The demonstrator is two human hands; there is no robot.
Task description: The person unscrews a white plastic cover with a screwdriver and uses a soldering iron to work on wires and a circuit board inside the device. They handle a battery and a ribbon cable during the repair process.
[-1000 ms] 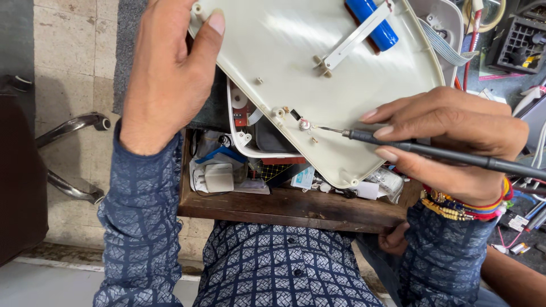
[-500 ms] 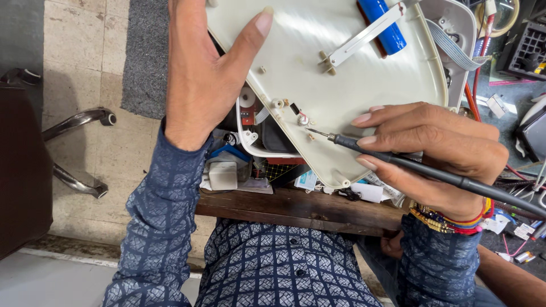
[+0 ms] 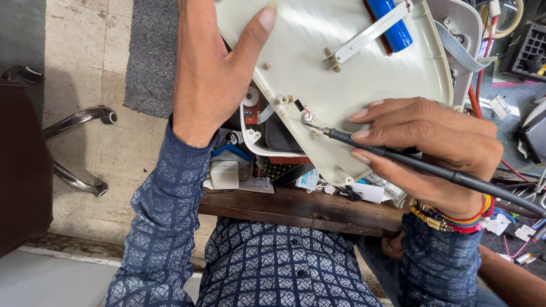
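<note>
cluttered drawer (image 3: 267, 176) below, bare floor (image 3: 85, 68) left

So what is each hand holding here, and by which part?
The right hand holds a black soldering iron by its front shaft, near the tip. The left hand steadies the cream plastic casing at its left edge, thumb on top.

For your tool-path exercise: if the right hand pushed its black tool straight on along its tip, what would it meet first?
The right hand aims the soldering tool at a small terminal on the white plastic cover; that looks first, though contact depth is unclear.
</note>
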